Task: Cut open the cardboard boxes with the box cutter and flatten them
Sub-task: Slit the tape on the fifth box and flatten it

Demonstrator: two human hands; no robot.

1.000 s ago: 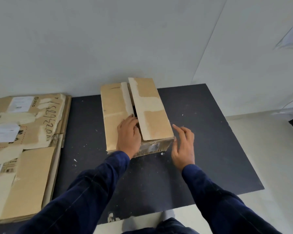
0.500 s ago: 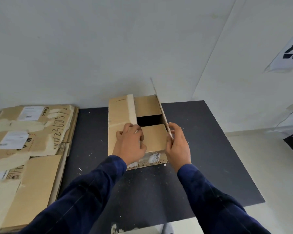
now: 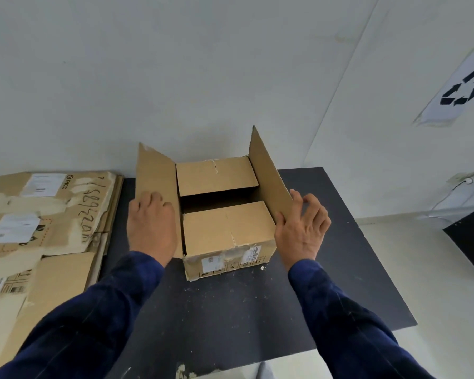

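Head view: the cardboard box (image 3: 227, 231) stands at the centre of the black table (image 3: 257, 310), with both long flaps raised. The left hand (image 3: 151, 228) lies flat, fingers straight, against the left flap (image 3: 156, 170). The right hand (image 3: 301, 231) grips the right flap (image 3: 268, 170), thumb inside, fingers curled behind. Flattened cardboard (image 3: 52, 214) lies to the left.

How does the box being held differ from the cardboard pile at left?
The box stands upright, held open by the left hand and right hand; the pile lies flat, untouched. The pile shows handwriting on top; the box has labels on its near side. Both are brown cardboard.
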